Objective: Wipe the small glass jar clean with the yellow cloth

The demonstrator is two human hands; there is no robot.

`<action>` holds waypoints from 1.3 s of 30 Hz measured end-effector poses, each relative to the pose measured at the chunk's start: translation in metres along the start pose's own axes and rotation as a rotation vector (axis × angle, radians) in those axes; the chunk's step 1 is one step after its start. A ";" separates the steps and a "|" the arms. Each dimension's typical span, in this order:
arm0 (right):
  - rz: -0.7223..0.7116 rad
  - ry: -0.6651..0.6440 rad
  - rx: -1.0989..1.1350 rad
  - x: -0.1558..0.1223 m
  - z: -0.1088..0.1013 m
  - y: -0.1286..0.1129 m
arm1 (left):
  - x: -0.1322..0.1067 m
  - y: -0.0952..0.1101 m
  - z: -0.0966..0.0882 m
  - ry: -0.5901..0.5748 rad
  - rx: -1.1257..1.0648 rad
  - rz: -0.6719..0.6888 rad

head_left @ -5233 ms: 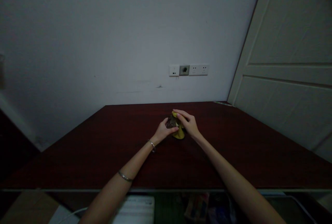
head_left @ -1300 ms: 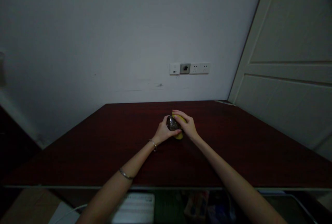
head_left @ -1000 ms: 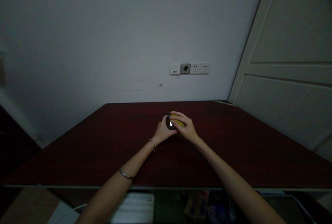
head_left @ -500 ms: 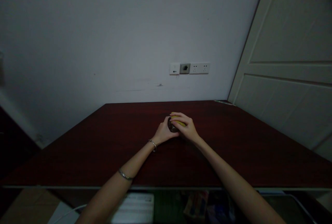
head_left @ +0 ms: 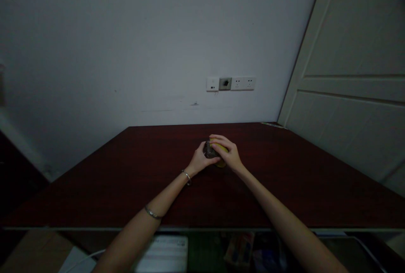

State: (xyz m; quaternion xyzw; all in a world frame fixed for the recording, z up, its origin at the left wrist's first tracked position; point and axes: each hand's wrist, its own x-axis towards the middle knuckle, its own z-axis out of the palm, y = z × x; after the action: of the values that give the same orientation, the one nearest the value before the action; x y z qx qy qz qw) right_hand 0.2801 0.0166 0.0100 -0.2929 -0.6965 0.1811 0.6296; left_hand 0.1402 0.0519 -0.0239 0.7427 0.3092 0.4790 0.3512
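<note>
Both of my hands meet over the middle of a dark red table [head_left: 126,180]. My left hand [head_left: 200,161] is closed round a small dark shiny object [head_left: 208,150], which is too dim to name. My right hand [head_left: 228,153] curls over a yellow object [head_left: 221,162] pressed against the dark one. Most of the yellow object is hidden under my fingers. Two thin bracelets sit on my left arm.
A white wall with a row of sockets [head_left: 230,83] stands behind the table. A pale panelled door [head_left: 348,87] runs along the right side. Below the table's near edge lie a white box [head_left: 164,256] and dim clutter.
My hands have stayed in the same spot, turning the two objects a little against each other. The yellow object shows more below my right fingers than half a second ago.
</note>
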 end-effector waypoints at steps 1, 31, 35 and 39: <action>-0.020 -0.022 -0.009 -0.001 0.000 -0.001 | 0.001 -0.001 0.000 0.005 -0.031 0.008; 0.068 -0.046 0.140 0.003 -0.008 0.007 | 0.002 0.008 -0.002 0.005 -0.333 -0.131; 0.054 -0.114 0.127 0.003 -0.008 0.004 | 0.003 0.005 -0.003 0.003 -0.320 -0.136; 0.128 -0.028 0.133 0.005 -0.008 0.011 | 0.005 0.002 -0.002 -0.036 -0.270 -0.109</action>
State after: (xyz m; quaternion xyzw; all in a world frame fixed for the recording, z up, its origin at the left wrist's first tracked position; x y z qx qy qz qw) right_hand 0.2902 0.0274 0.0084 -0.2919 -0.6714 0.2711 0.6249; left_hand 0.1403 0.0550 -0.0195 0.6794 0.2753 0.4830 0.4789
